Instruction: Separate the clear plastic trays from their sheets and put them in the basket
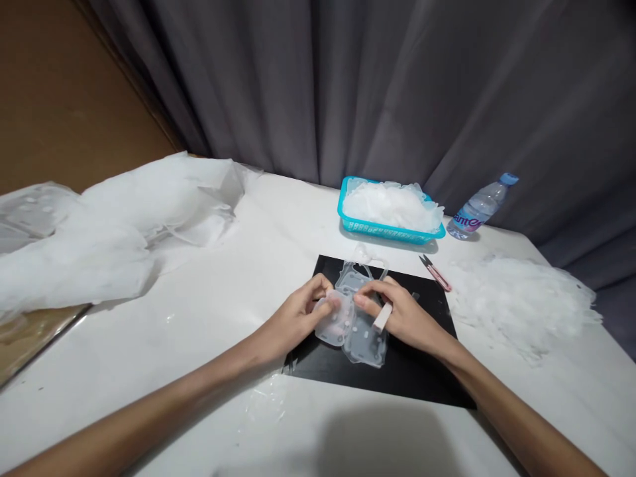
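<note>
My left hand (304,310) pinches a thin translucent plastic piece (334,332) with rounded corners and small holes, between thumb and fingers. My right hand (405,317) is closed, with a pale flat strip-like handle (382,318) sticking out below its fingers; the rest of that tool is hidden. The right thumb and forefinger tips meet the right edge of the plastic piece. Beneath both hands, more translucent moulded plastic (365,344) with a looped strand at its far end lies on a black board (417,381).
Behind the board stands a blue basket (392,230) full of translucent pieces, with a water bottle (479,211) beside it. Pink-handled thread snips (435,273) lie at the board's right. A heap of clear pieces (527,305) sits farther right; white plastic bags (124,218) cover the left.
</note>
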`<state>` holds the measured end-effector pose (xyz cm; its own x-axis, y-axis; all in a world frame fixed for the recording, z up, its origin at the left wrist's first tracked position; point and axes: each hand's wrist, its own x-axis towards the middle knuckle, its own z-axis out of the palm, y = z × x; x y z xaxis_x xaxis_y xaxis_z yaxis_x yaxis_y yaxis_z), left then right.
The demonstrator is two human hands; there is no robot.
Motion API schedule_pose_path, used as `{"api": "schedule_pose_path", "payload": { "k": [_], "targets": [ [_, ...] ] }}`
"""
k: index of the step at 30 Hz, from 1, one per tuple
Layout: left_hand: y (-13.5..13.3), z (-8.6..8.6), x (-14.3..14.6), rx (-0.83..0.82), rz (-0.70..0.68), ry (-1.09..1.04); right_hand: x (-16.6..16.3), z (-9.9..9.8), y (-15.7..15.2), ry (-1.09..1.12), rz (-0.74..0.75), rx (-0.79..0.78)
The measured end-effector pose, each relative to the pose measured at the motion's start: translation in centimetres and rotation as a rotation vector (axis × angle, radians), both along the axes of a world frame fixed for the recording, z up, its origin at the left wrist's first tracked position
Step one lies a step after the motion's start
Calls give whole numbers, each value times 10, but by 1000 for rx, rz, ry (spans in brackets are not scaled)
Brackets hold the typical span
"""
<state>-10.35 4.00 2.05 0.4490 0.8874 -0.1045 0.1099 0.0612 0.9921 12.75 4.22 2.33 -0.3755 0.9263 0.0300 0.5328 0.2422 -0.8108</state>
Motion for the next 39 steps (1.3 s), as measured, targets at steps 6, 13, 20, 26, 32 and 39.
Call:
{"api": "schedule_pose_path", "payload": {
  "k": [6, 13, 20, 26, 32, 39],
  "targets": [
    [4, -9, 0, -105, -112, 19, 3, 3, 1, 23, 174, -106],
    [2, -5, 1, 130, -159, 188, 4, 5, -2, 62, 171, -184],
    [-12, 1, 3, 324, -129, 297, 8, 3, -5, 74, 247, -191],
    [-13, -3, 0, 284, -138, 307, 10, 1, -6, 84, 281, -211],
    [-16, -6, -3, 1080, -390, 365, 1, 1, -9, -92, 217, -86],
    [-25, -2, -8, 1023, -296, 115, 0, -6, -5, -406, 82, 220]
  ]
}}
